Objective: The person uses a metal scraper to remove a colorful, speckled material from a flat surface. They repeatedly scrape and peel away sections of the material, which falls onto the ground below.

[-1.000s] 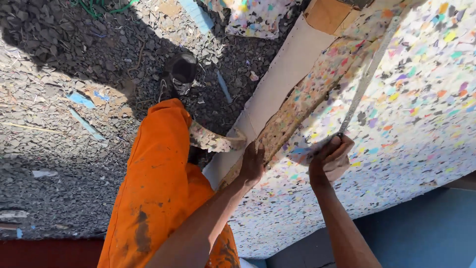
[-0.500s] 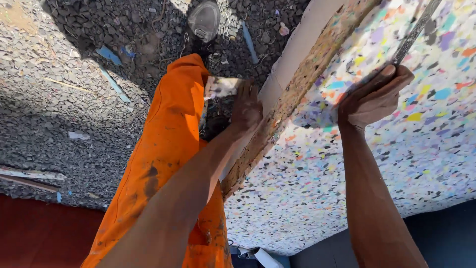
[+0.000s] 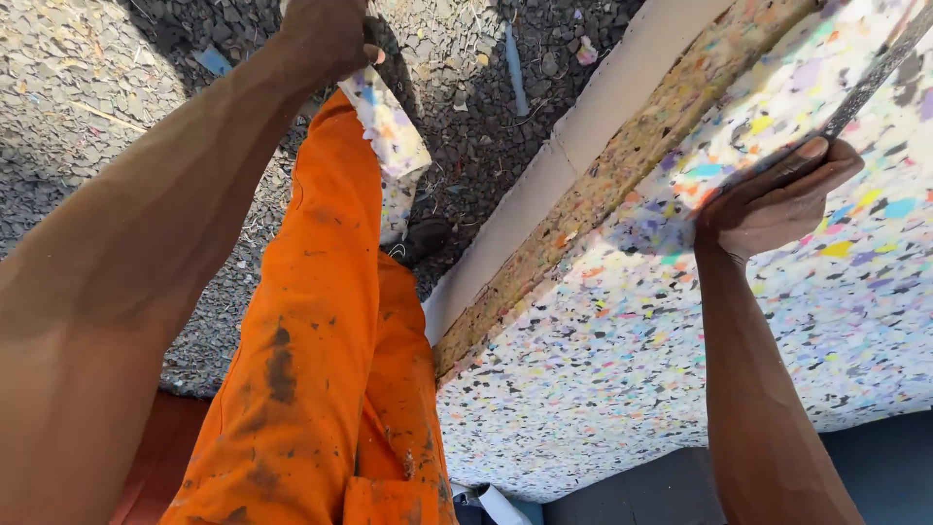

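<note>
The speckled foam strip [image 3: 394, 136] hangs from the left hand [image 3: 326, 34], fingers clamped on its top end, above the orange trouser leg [image 3: 311, 321]. The right hand [image 3: 777, 199] rests on the speckled foam slab [image 3: 622, 360], fingers closed around a long blade [image 3: 875, 73]. Gravel [image 3: 87, 126] lies below.

foam slab [image 3: 680, 321]: white ground, densely speckled with pink, blue, yellow, green and purple flecks
slab edge [image 3: 622, 175]: tan-brown, mottled with the same coloured chips
cream strip [image 3: 544, 194]: plain off-white, running beside the slab edge
foam offcut [image 3: 394, 131]: white with multicoloured speckles, like the slab
trousers [image 3: 321, 369]: bright orange, smeared with dark brown stains
gravel ground [image 3: 97, 87]: grey stones, with a few pale blue scraps
blade [image 3: 875, 73]: dull grey, dark mottling
floor strip [image 3: 165, 437]: deep red
</note>
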